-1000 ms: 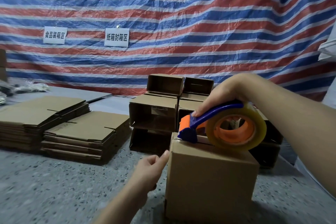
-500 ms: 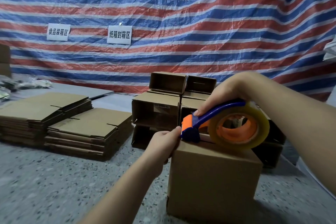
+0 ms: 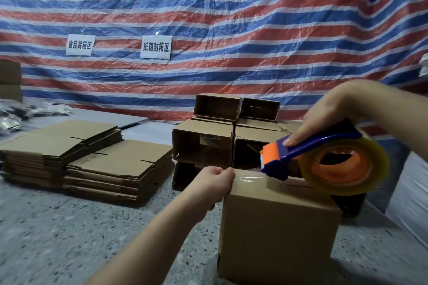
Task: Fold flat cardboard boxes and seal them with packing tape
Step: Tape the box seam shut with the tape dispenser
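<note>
Box (image 3: 278,233): stands closed on the speckled floor (image 3: 69,238), nearest the camera.
Left hand (image 3: 214,183): fingers curled, pinching the tape end (image 3: 249,178) at the box's top left edge.
Right hand (image 3: 324,113): fingers wrapped around the blue tape dispenser (image 3: 308,152), which rests on the box top.
Flat boxes (image 3: 111,169): two stacks, left.
Open boxes (image 3: 203,143): stacked behind.
Striped tarp (image 3: 208,18): backdrop bearing two signs (image 3: 155,47).

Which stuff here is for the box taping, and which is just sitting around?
For the taping:
box
tape dispenser
tape strip
left hand, pinching the tape end
right hand, gripping the dispenser

Just sitting around:
flat cardboard stacks
folded boxes behind
two paper signs
striped tarp
</note>
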Demonstrator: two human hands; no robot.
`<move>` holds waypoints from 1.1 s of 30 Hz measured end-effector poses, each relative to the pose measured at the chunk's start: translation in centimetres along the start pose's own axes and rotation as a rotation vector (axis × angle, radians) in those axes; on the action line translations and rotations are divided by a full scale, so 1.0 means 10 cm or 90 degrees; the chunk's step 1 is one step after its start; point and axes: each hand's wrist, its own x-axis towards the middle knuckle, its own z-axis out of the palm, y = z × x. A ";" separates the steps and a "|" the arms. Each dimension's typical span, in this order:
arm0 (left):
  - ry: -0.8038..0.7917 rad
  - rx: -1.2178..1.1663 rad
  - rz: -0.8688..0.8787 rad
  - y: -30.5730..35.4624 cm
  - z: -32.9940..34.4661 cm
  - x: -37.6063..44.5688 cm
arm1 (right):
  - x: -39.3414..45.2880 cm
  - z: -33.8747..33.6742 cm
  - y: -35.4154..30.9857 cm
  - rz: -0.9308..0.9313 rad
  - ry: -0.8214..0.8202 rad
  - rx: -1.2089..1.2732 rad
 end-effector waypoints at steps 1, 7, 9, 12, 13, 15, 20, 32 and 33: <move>-0.004 -0.008 -0.004 -0.01 0.01 0.00 | -0.01 0.01 0.08 0.008 -0.006 0.000; -0.036 0.024 -0.035 0.04 -0.03 -0.06 | 0.02 0.13 0.03 0.028 0.006 -0.066; 0.064 0.142 0.041 0.07 -0.07 -0.10 | 0.01 0.13 0.01 0.033 0.012 -0.062; 0.166 0.307 0.322 0.10 -0.04 -0.28 | 0.03 0.14 0.02 0.039 0.005 -0.043; 0.103 0.374 0.375 0.12 0.01 -0.34 | 0.03 0.14 0.03 0.039 0.001 -0.041; -0.005 0.522 0.397 0.11 0.12 -0.38 | 0.04 0.14 0.02 0.039 -0.004 -0.045; 0.009 0.647 0.385 0.12 0.11 -0.36 | 0.06 0.10 0.08 0.031 -0.001 -0.038; -0.026 0.740 0.351 0.21 0.16 -0.40 | 0.01 0.22 0.57 0.097 -0.011 -0.022; -0.022 0.751 0.343 0.28 0.19 -0.40 | 0.01 0.23 0.56 0.096 -0.011 -0.018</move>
